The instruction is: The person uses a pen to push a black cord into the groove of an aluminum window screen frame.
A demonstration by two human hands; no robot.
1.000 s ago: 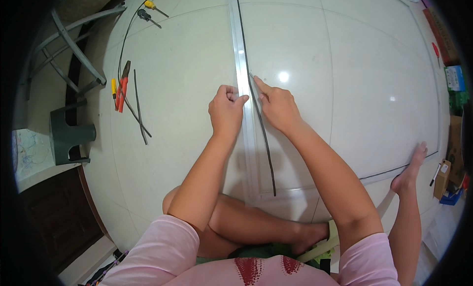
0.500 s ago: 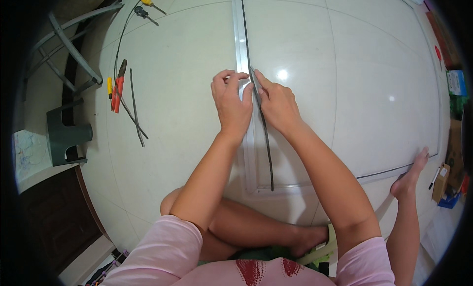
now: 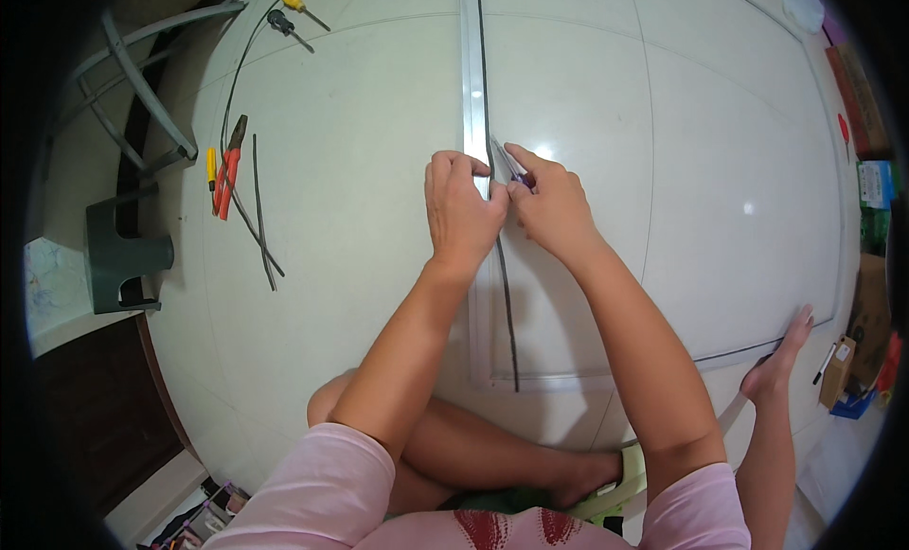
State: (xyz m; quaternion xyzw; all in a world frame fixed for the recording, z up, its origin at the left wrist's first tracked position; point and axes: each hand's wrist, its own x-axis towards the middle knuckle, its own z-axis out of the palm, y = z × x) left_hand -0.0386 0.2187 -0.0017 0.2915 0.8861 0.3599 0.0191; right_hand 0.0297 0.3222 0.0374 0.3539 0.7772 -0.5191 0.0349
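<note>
A silver metal frame (image 3: 476, 113) lies flat on the tiled floor, with a thin black strip (image 3: 507, 309) along the inner side of its left bar. The strip's near end hangs loose across the frame's near corner area. My left hand (image 3: 461, 209) rests over the bar, thumb and forefinger pinched on the strip. Close beside it, my right hand (image 3: 554, 207) is closed on a screwdriver (image 3: 502, 150) with a bright shaft and a dark purplish handle, mostly covered by my fingers. Its tip points away from me, close to the strip.
To the left lie red-handled pliers (image 3: 227, 176), a yellow-handled tool (image 3: 211, 169) and cut black strip pieces (image 3: 258, 214). Two screwdrivers (image 3: 295, 3) lie farther off. A green stool (image 3: 128, 254) and metal legs (image 3: 147, 86) stand at left; boxes (image 3: 857, 96) line the right.
The screwdriver now shows more plainly in my right hand, its shaft angled off the strip. Both hands sit slightly lower and to the right in the view, which has shifted a little.
</note>
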